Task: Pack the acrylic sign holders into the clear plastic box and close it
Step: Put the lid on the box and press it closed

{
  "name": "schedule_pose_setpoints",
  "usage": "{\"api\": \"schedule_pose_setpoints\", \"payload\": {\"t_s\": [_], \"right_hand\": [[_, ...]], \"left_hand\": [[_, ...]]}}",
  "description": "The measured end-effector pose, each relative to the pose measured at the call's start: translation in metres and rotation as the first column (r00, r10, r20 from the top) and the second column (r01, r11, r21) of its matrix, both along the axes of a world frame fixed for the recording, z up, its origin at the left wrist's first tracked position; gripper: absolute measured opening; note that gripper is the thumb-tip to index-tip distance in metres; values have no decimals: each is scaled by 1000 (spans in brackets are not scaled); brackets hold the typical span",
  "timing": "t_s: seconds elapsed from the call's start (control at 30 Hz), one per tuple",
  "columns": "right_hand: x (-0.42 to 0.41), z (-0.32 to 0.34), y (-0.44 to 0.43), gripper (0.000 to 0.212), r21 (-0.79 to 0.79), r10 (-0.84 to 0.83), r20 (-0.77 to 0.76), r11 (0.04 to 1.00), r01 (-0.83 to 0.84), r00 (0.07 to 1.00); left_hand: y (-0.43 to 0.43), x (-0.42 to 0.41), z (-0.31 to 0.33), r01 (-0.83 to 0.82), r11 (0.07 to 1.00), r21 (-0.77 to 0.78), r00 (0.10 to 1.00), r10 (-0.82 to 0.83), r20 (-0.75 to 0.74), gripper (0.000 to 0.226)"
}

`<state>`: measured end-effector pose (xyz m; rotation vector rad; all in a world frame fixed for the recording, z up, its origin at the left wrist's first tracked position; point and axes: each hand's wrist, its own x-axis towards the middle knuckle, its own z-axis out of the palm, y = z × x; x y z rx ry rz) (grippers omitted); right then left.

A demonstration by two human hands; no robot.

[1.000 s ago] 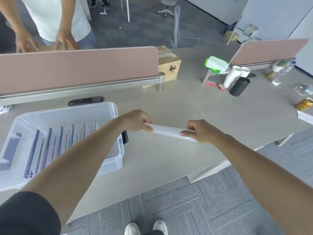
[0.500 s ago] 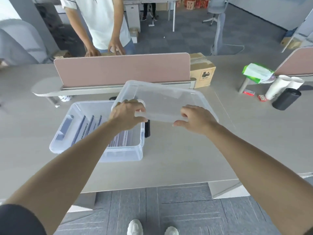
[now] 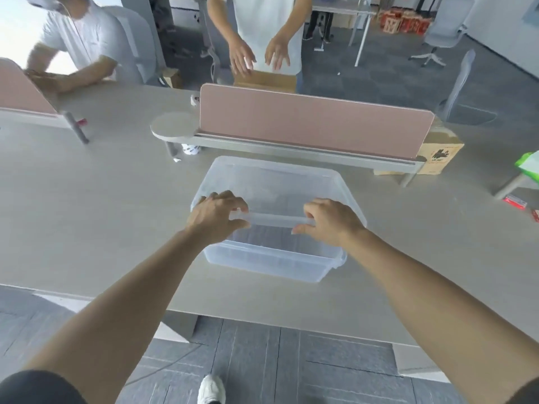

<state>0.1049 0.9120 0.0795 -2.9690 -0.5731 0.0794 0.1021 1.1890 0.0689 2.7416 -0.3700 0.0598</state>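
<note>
The clear plastic box [image 3: 271, 262] stands on the desk in front of me. Its clear lid [image 3: 277, 182] hovers over the box, tilted, the near edge raised above the box's rim. My left hand [image 3: 217, 218] grips the lid's near edge at the left, thumb under and fingers over. My right hand [image 3: 331, 221] grips the same edge at the right. The acrylic sign holders [image 3: 262, 236] show only dimly through the plastic, inside the box.
A pink desk divider [image 3: 315, 121] runs just behind the box. A cardboard box [image 3: 440, 154] sits at its right end. A green packet [image 3: 529, 166] and small red items [image 3: 514, 201] lie at the far right. Two people stand across the desk.
Both hands have carried the lid leftwards from beside the box to over it and lowered it. My view has swung left, so the box is now central.
</note>
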Motion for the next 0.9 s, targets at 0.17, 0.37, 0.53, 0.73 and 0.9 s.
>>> {"api": "schedule_pose_setpoints", "payload": {"t_s": [0.17, 0.37, 0.53, 0.73, 0.9], "right_hand": [[1, -18, 50, 51, -104, -40, -85, 994, 31, 996], [-7, -32, 58, 50, -212, -100, -155, 975, 66, 983], [-12, -40, 47, 47, -264, -113, -168, 962, 66, 979], [-14, -42, 46, 44, -284, -100, -207, 958, 38, 973], [-12, -43, 49, 47, -297, -87, -260, 955, 6, 962]], "left_hand": [[47, 17, -32, 83, 996, -36, 993, -86, -80, 29], [53, 24, -51, 176, 984, -23, 977, -177, -121, 27], [43, 25, -51, 251, 967, 33, 956, -243, -164, 31], [41, 33, -42, 290, 951, 103, 939, -262, -221, 33], [40, 37, -40, 357, 920, 160, 913, -308, -268, 34]]}}
